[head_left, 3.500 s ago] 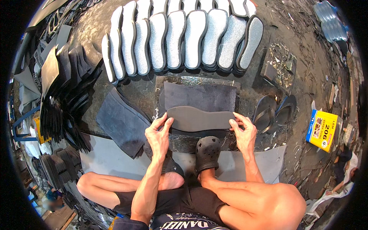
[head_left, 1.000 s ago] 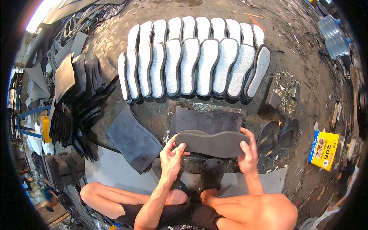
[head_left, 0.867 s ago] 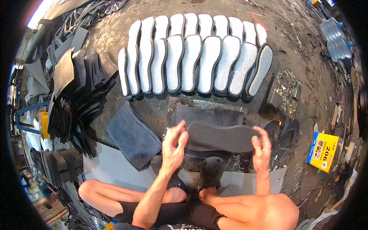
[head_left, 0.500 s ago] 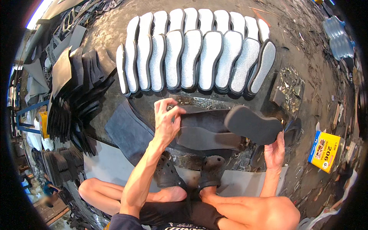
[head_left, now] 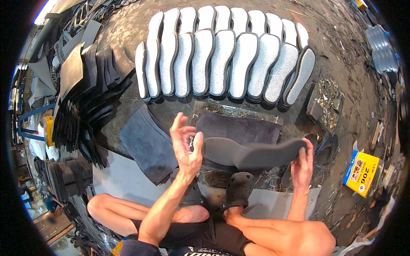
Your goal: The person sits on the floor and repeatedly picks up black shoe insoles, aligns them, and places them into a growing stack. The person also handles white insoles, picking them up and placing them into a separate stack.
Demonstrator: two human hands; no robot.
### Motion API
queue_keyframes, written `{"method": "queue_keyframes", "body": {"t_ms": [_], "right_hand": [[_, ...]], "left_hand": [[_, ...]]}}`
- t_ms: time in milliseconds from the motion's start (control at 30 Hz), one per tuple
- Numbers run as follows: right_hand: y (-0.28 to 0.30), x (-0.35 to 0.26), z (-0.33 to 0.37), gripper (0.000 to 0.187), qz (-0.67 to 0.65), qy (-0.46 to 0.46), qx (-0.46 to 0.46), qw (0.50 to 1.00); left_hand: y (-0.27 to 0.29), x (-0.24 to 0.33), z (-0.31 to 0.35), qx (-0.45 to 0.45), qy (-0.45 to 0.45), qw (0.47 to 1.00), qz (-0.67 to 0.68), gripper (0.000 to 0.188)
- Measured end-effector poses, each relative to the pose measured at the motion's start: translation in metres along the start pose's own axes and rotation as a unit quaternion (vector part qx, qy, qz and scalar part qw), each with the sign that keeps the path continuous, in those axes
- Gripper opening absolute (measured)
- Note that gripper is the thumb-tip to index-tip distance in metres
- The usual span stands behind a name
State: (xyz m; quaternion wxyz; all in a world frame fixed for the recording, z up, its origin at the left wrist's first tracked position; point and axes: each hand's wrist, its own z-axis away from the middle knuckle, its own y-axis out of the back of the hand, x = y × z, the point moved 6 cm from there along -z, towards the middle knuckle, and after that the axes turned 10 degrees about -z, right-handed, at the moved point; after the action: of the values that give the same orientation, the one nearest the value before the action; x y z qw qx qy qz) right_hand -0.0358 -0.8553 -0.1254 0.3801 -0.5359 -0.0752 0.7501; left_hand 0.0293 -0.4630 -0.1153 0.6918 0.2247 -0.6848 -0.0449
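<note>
My right hand (head_left: 301,165) grips the right end of a dark grey shoe sole (head_left: 269,154), thumb and fingers pinching its edge. The sole stretches leftward, blurred in the middle; I cannot tell whether a second sole lies under its left part. Beside that left end, my left hand (head_left: 186,147) is open, fingers apart and thumb raised, holding nothing. Behind the sole, a dark rectangular sheet (head_left: 239,127) lies on a worn work board (head_left: 213,107). More dark sheets (head_left: 147,143) lie to the left of my left hand.
Rows of stacked soles with silvery-white tops (head_left: 224,62) stand at the back. Dark cut sheets (head_left: 92,81) are piled at the left. On the right are a scrap-covered block (head_left: 326,102), a yellow and blue box (head_left: 362,174) and clear plastic bottles (head_left: 382,49). My clogs (head_left: 239,190) stand near the board.
The right hand's sole has come down and leftward from its raised, tilted position. My left hand has opened out from its curled pose by the board's left side, moving slightly nearer.
</note>
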Motion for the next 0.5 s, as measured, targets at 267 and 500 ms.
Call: {"method": "queue_keyframes", "body": {"t_ms": [267,500], "right_hand": [[-0.046,0.042,-0.016,0.041,0.264,0.052,0.036,0.962],[-0.057,0.033,-0.022,0.047,0.392,0.087,0.038,0.915]], "left_hand": [[-0.027,-0.037,0.012,-0.019,0.265,0.952,0.154,0.051],[-0.022,-0.041,-0.007,-0.031,0.219,0.975,0.021,0.044]]}}
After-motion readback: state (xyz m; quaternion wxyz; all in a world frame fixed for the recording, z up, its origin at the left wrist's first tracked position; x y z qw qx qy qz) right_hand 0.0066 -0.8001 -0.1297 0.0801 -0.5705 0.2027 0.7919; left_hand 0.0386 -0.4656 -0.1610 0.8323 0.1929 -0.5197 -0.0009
